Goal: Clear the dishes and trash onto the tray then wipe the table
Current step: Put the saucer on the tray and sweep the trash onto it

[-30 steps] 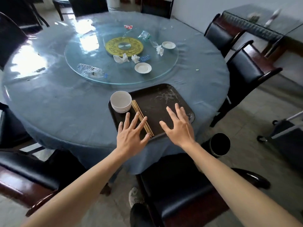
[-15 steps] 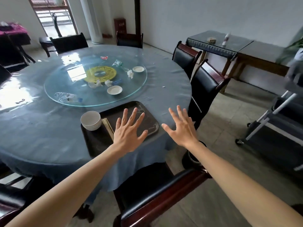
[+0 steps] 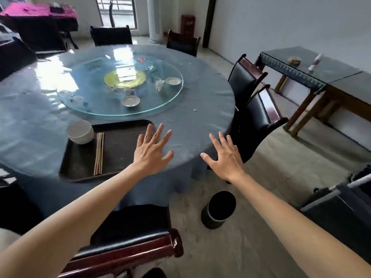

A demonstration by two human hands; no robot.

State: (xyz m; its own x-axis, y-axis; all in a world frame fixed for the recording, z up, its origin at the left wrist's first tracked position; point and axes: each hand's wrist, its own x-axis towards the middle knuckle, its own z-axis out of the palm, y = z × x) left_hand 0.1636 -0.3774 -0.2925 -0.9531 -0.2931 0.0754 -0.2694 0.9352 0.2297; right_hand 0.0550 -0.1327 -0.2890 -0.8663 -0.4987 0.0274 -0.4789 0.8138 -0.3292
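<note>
Clearing status: partly done
Tray (image 3: 120, 149): bowls (image 3: 80, 131), chopsticks (image 3: 99, 153) loaded
Turntable (image 3: 152, 101): saucers (image 3: 130, 100), tissues (image 3: 160, 84) remain
Hands: left hand (image 3: 149, 155), right hand (image 3: 225, 157) spread, empty

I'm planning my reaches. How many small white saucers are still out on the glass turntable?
2. One saucer sits near the turntable's front edge, closest to the tray. The other saucer sits at the right edge, beside a crumpled tissue. Glare may hide more.

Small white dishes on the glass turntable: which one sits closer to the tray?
The saucer at the turntable's near edge; the other saucer sits farther back right, beside a crumpled tissue.
</note>
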